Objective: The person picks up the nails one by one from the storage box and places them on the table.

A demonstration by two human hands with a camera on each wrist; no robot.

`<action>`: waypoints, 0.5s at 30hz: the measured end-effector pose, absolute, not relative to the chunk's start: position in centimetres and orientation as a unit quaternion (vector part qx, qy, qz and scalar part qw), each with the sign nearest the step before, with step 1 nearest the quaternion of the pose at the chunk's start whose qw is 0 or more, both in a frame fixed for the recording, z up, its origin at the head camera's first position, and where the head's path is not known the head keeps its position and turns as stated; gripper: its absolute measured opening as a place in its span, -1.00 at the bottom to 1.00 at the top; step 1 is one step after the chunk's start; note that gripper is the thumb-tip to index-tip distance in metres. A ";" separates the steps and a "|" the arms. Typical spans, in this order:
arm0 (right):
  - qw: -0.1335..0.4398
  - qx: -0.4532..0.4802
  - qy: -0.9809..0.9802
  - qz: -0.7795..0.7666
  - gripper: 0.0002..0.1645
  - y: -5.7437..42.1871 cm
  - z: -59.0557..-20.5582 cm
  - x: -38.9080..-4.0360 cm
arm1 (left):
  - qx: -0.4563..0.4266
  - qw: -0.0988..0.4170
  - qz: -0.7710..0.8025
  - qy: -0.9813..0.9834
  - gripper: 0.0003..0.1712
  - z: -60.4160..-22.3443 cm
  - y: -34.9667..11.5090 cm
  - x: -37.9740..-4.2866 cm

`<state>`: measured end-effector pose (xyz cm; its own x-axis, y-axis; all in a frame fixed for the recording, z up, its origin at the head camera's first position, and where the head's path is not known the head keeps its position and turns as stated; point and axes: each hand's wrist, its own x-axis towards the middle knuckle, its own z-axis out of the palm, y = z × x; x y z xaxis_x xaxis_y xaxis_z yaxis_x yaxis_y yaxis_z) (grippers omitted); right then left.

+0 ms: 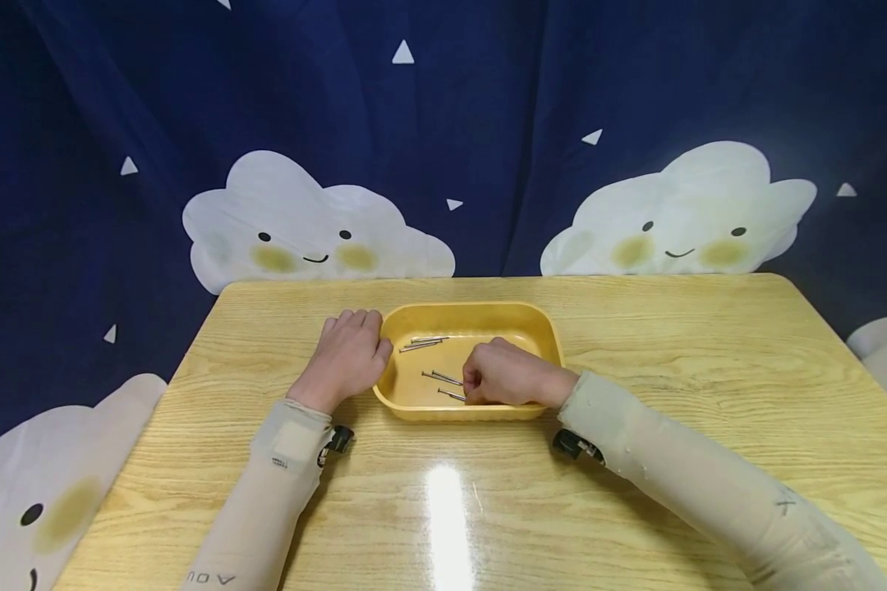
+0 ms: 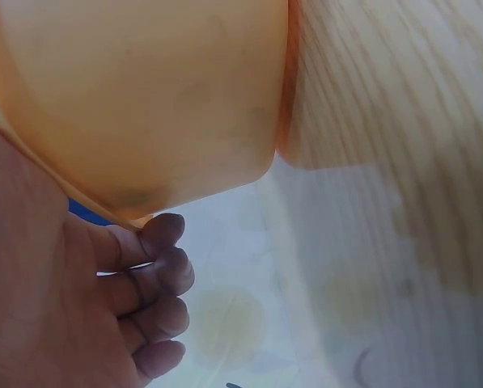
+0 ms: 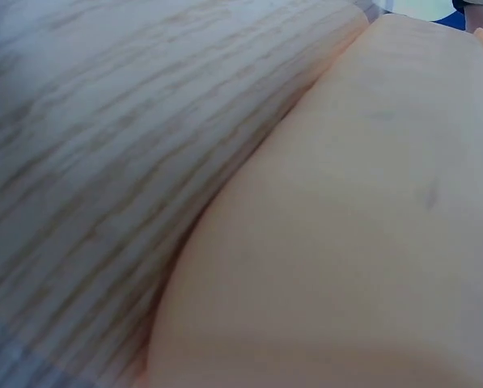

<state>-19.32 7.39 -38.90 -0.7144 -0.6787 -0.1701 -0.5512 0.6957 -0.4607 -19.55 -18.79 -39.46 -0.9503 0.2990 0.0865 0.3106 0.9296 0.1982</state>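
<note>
A yellow plastic tray point(image 1: 473, 414) with rounded corners sits on the wooden table. My left hand point(image 1: 349, 349) grips its left rim; in the left wrist view the curled fingers point(image 2: 164, 271) come round to the rim's outer side. Down inside the tray is my right hand point(image 1: 506, 373), its fingers bent towards the bottom. Silver nails point(image 1: 445, 378) lie just left of those fingers, their right ends reaching up to the hand. More nails point(image 1: 421, 343) lie together near the tray's back left. The right fingertips are hidden, so I cannot tell whether they pinch a nail.
The wooden table point(image 1: 680, 361) extends on both sides of the tray and in front of it. Behind it hangs a dark blue curtain point(image 1: 488, 98) with white clouds. Both wrists wear small black cameras, the right one point(image 1: 576, 445) close to the tray's front right corner.
</note>
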 end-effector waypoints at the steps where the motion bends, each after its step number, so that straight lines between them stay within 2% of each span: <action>1: 0.164 -0.338 0.907 -0.192 -0.73 7.4 -38.9 -19.3 | -0.155 0.027 -0.105 -0.982 -0.76 -39.5 -18.8 -19.6; 9: 0.172 -0.332 0.907 -0.193 -0.71 7.6 -38.8 -19.4 | -0.155 0.029 -0.106 -0.982 -0.76 -39.5 -18.7 -19.7; 15: 0.187 -0.343 0.902 -0.185 -0.79 7.9 -38.5 -19.4 | -0.153 0.022 -0.105 -0.982 -0.75 -39.5 -18.8 -19.7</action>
<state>-19.44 7.89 -38.45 -0.6953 -0.6872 -0.2106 -0.5489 0.6968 -0.4617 -19.68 -18.81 -39.51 -0.9520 0.2964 0.0759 0.3058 0.9308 0.2003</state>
